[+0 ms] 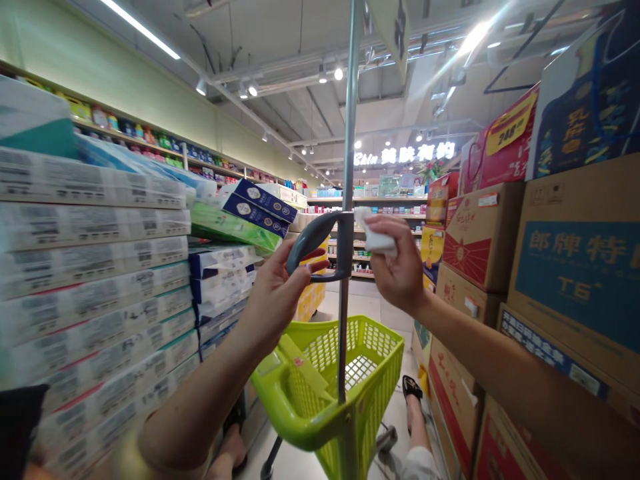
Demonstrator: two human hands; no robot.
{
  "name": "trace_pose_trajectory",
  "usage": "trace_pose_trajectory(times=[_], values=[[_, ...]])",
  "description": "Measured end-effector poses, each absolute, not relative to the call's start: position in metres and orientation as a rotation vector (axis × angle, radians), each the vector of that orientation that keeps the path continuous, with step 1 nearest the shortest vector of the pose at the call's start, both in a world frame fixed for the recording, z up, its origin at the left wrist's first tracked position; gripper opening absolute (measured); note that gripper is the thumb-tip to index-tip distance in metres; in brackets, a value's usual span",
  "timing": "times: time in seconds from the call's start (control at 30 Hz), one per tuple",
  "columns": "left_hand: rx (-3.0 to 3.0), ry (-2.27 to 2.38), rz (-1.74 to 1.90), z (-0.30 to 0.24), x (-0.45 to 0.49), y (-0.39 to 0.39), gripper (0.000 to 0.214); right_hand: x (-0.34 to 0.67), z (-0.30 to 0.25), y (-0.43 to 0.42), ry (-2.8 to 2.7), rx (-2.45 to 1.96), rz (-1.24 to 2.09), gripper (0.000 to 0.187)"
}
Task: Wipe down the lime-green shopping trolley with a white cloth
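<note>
Head view: left hand, fingers half-curled, grasps grey plastic loop handle; right hand, fingers closed, grips crumpled white wad beside it.

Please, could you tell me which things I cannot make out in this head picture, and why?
Head view:
- Full shape of the white wad: partly covered by the right grip.
- Lower end of the green cart: cut off by the bottom edge.
- Whole hanging sign: cut off by the top edge.
- Small print on the white packages: blurred.
</note>
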State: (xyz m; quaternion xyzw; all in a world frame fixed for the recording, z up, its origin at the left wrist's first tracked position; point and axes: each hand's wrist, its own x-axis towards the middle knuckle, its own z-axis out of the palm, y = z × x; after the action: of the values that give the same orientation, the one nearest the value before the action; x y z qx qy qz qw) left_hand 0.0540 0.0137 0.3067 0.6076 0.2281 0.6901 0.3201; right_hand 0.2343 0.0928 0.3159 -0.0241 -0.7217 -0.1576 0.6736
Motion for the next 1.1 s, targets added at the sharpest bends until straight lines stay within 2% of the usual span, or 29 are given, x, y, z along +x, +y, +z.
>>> trace_pose_trajectory(times=[0.2,0.33,0.47,0.6,0.67,0.8,0.9,1.0,1.1], values=[[1.626,0.627,1.791,0.306,0.049,0.017,0.034,0.201,0.343,0.125,-1.53,-0.163,0.361,0.017],[1.611,0.646,1.777,0.305,0.041,0.017,0.034,0.196,0.316,0.129,-1.563,-0.149,0.744,0.013],[1.588,0.655,1.806,0.306,0.032,0.019,0.036,0.194,0.277,0.118,-1.54,-0.189,0.905,0.016],[1.53,0.692,1.883,0.299,0.027,0.02,0.033,0.192,0.243,0.104,-1.627,-0.242,0.979,0.015],[1.488,0.715,1.965,0.283,0.029,0.02,0.039,0.192,0.224,0.097,-1.673,-0.294,0.998,0.016],[1.401,0.916,1.878,0.218,0.039,0.024,0.069,0.188,0.174,0.087,-1.754,-0.458,0.929,0.021],[1.311,1.083,1.78,0.162,0.045,0.031,0.078,0.18,0.129,0.081,-1.816,-0.539,0.831,0.027],[1.262,1.158,1.683,0.125,0.045,0.037,0.072,0.175,0.09,0.078,-1.928,-0.58,0.702,0.036],[1.302,1.186,1.584,0.113,0.042,0.037,0.054,0.18,0.06,0.08,-2.093,-0.645,0.473,0.045]])
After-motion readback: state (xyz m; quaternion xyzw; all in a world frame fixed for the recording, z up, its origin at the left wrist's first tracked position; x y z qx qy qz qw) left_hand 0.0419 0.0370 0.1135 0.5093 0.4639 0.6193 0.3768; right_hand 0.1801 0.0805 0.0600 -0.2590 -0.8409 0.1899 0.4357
